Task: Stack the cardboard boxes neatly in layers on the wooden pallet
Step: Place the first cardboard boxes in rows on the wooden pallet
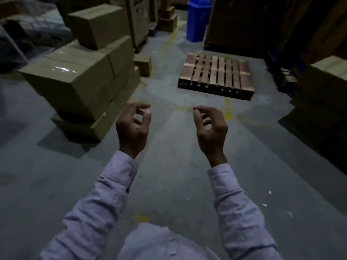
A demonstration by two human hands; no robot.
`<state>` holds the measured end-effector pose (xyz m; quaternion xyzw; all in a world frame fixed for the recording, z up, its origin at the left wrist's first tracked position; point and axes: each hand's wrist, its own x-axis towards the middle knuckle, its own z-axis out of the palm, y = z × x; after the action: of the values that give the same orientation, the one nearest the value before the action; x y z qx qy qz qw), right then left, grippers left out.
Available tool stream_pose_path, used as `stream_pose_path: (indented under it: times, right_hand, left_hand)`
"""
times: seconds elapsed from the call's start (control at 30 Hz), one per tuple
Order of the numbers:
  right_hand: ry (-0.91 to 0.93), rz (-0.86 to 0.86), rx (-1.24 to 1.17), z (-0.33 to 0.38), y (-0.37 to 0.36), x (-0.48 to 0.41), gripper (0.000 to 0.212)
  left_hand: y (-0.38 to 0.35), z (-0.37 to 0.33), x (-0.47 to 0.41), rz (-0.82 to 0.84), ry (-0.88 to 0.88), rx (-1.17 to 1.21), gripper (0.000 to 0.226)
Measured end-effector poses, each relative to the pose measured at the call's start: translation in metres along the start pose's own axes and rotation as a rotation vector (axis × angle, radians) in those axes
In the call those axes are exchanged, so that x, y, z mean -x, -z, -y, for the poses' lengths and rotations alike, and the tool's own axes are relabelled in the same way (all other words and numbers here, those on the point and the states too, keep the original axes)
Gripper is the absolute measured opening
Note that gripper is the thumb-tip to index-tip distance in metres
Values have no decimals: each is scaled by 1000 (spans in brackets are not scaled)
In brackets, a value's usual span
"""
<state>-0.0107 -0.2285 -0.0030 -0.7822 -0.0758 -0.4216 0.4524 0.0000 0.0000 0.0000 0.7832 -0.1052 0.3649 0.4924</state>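
Observation:
A bare wooden pallet lies flat on the grey floor ahead, slightly right of centre, with nothing on it. A stack of brown cardboard boxes stands to the left, with one box perched on top at the back. A small box sits on the floor between the stack and the pallet. My left hand and my right hand hover side by side in front of me over the floor, fingers loosely curled, holding nothing. Both are well short of the pallet and the boxes.
A blue bin stands at the back. More cardboard boxes line the right side, and tall cartons stand at the back left. Dark racking fills the back right. Faded yellow lines mark the floor between the stacks.

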Motion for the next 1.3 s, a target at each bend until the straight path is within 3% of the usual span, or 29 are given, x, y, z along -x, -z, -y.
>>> stream_pose_path:
  times: [0.17,0.33,0.7,0.9,1.07,1.3]
  right_hand:
    - [-150,139,-75,-15,-42,17,11]
    - [-189,326,-128,-52,-114,25,20]
    - [-323,557,-155,-121,-349,-56,28]
    - [-300,569,-97,-163,-479,-136,14]
    - [-327,621,-89,-235,-590,-204,15]
    - [-331,670,-142,-350,-765,-322,15]
  left_hand:
    - [10,62,29,41,265,-34,14]
    - [21,138,24,74,498,-8,12]
    - [30,326,-124,29,702,101,18]
    - [16,441,-228,145,763,0,11]
    - [-21,534,-316,244,746,-102,17]
    - [-96,673,-444,195,816,-144,19]
